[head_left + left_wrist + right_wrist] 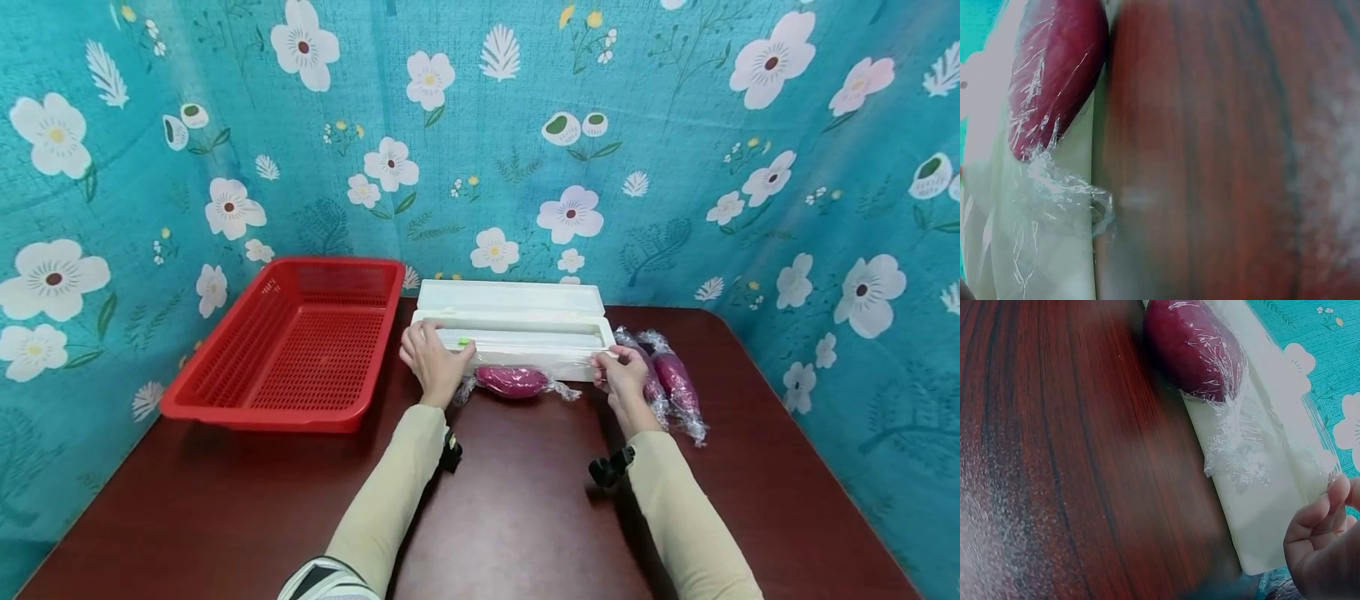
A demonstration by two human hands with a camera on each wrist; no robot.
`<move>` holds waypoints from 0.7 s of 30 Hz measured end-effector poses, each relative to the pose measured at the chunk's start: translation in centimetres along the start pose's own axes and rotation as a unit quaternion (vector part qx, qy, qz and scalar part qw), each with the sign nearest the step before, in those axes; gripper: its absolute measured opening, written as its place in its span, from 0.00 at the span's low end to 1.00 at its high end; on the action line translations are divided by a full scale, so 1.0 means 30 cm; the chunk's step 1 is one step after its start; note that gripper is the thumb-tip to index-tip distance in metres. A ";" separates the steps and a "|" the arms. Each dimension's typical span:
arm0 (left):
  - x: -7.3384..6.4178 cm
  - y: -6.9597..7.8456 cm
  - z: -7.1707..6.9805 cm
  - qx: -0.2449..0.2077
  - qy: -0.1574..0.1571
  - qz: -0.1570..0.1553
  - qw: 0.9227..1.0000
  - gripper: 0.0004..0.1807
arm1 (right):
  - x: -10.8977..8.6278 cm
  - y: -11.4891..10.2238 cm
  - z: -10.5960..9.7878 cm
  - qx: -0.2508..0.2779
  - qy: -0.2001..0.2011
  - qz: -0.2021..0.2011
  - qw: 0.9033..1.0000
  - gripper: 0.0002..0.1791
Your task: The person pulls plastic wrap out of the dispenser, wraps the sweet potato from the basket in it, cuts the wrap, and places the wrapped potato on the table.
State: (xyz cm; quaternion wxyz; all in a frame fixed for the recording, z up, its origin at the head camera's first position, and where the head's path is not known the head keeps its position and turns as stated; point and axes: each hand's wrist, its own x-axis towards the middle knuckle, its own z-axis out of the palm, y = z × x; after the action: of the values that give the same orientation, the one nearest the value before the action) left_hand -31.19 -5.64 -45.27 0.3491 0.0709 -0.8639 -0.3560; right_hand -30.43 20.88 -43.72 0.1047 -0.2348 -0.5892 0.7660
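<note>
A white cling film box (pixel 517 323) stands with its lid folded back, a roll of film inside. My left hand (pixel 437 360) grips the box's left end, its thumb beside a small green slider (pixel 463 342). At the front right corner, my right hand (pixel 621 375) pinches the edge of the clear cling film (pixel 1329 464) between thumb and fingers. Against the box front lies a purple sweet potato (pixel 513 381) wrapped in film with twisted ends, also seen in both wrist views. The left wrist view shows almost nothing of the left hand.
To the left stands a red plastic basket (pixel 281 417) with slotted walls. Several film-wrapped sweet potatoes (pixel 677 383) lie right of the box, beside my right hand. A dark brown table (pixel 517 500) bears everything, and a blue flowered cloth (pixel 465 200) hangs behind it.
</note>
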 end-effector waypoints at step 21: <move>0.012 -0.068 -0.040 -0.129 0.019 -0.077 0.989 0.22 | 0.010 0.016 0.010 0.001 0.004 0.008 1.000 0.17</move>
State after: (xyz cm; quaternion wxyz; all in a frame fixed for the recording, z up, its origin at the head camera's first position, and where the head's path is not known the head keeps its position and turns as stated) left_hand -30.94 -7.95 -45.81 0.3434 0.0979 -0.7960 -0.4888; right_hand -30.79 20.62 -44.20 0.1012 -0.2419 -0.5862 0.7666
